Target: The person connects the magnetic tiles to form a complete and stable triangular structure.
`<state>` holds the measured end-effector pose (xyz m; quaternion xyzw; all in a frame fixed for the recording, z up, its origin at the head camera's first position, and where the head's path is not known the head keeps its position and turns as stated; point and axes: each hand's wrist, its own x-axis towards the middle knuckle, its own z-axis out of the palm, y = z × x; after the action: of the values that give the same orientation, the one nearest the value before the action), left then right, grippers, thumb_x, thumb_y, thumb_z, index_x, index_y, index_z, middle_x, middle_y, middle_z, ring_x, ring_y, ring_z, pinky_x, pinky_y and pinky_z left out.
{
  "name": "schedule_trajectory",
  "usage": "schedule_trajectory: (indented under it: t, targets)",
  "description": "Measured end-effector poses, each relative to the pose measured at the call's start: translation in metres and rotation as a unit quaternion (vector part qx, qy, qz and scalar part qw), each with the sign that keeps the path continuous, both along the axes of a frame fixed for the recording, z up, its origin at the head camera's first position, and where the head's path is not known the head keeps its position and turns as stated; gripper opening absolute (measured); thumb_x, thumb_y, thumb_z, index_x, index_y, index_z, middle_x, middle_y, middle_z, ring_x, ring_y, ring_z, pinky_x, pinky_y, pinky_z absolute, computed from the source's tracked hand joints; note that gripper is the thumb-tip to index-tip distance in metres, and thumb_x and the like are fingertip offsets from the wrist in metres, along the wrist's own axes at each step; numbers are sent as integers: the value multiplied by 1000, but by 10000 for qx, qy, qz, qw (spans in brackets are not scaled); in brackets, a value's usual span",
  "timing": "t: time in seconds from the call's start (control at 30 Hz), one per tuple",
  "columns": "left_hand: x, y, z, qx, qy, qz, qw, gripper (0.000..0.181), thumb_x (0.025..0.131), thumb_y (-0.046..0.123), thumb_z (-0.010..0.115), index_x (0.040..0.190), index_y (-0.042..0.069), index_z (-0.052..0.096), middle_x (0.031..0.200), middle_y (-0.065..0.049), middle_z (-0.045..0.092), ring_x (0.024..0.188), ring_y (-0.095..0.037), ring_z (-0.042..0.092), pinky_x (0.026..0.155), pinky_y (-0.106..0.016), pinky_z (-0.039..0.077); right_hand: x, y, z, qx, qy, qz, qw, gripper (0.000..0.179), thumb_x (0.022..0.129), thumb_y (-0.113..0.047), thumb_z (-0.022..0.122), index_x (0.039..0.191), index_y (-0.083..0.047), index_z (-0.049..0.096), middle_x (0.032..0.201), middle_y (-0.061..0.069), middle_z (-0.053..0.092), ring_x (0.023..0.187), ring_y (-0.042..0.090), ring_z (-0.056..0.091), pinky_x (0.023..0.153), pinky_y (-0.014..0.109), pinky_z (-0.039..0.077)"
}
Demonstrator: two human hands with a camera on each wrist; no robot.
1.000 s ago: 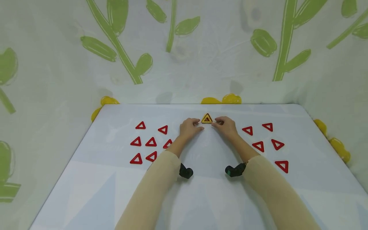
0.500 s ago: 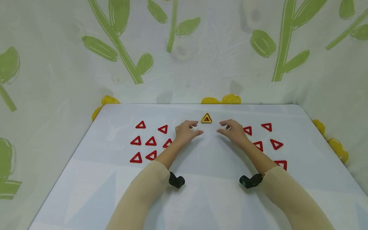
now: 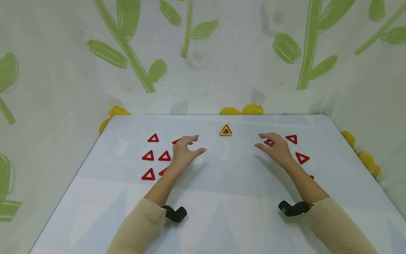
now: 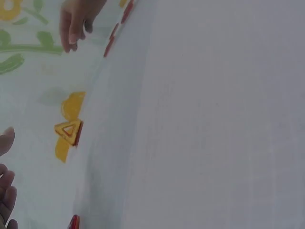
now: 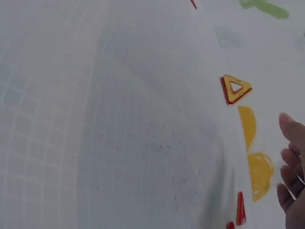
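A yellow triangle point(image 3: 226, 134) with a hole in its middle lies near the table's far edge; in both wrist views red shows along its side. My left hand point(image 3: 184, 152) hovers left of it, thumb and fingers spread apart with nothing between them. It partly hides red triangles point(image 3: 148, 159) lying on the left. To the right of the yellow piece my right hand point(image 3: 276, 149) is likewise spread and holds nothing. Behind its fingers one red triangle point(image 3: 269, 143) shows in part, and the forearm covers others.
Several red triangles lie in a loose group on the left of the white table point(image 3: 219, 208). More are on the right, such as the red triangle point(image 3: 298, 158) beside my right wrist. A fabric backdrop point(image 3: 234, 77) with green leaves stands behind the table.
Both hands have drawn away from the yellow triangle, the left hand leftward and the right hand rightward, their fingers spreading wider. The yellow triangle stays in place on the table.
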<state>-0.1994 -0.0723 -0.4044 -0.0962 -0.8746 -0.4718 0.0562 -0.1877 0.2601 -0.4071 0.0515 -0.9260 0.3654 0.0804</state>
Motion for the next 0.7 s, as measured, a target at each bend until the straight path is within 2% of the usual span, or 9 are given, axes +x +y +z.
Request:
schedule_trajectory:
  t: [0.1, 0.23, 0.4, 0.47, 0.53, 0.7]
  targets:
    - [3, -15, -2, 14, -46, 132, 9999, 55, 79, 26, 77, 129, 10, 59, 121, -7, 61, 111, -28, 55, 99, -48, 23, 4, 8, 3, 19, 68, -37, 10000, 51, 85, -31, 70, 126, -2, 58, 121, 16, 60, 103, 30, 53, 85, 42, 44]
    - [8, -32, -5, 235, -389, 392, 9982, 57, 80, 28, 75, 131, 11, 57, 124, -5, 57, 114, -26, 50, 99, -47, 24, 13, 19, 5, 1, 147, -100, 9998, 49, 86, -27, 71, 124, -1, 59, 120, 18, 60, 103, 32, 53, 85, 42, 42]
    - [13, -44, -10, 455, -983, 754, 9913, 57, 82, 30, 74, 133, 13, 55, 129, -5, 53, 117, -24, 46, 97, -46, 35, 26, 31, 4, -66, -192, -379, 9991, 52, 88, -33, 67, 129, -3, 56, 125, 19, 56, 107, 34, 50, 83, 41, 41]
    - [14, -45, -13, 318, -1159, 825, 9893, 58, 82, 29, 73, 134, 13, 54, 131, -7, 51, 119, -25, 46, 96, -47, 36, 32, 36, 2, -117, -310, -444, 9985, 55, 88, -35, 66, 131, -2, 54, 127, 19, 54, 110, 35, 47, 83, 41, 40]
    - [14, -46, -16, 24, -1227, 815, 9891, 58, 82, 29, 73, 134, 12, 54, 131, -9, 51, 119, -26, 47, 99, -48, 30, 37, 40, -1, -78, -297, -444, 9985, 55, 89, -33, 66, 131, 0, 53, 129, 21, 53, 110, 36, 47, 84, 45, 41]
    - [15, -45, -25, -719, -1122, 734, 9884, 60, 81, 30, 74, 132, 7, 55, 126, -14, 57, 118, -30, 49, 101, -53, 23, 45, 50, -9, 304, -94, -346, 9989, 49, 89, -20, 67, 127, 7, 54, 125, 28, 53, 105, 40, 47, 85, 53, 41]
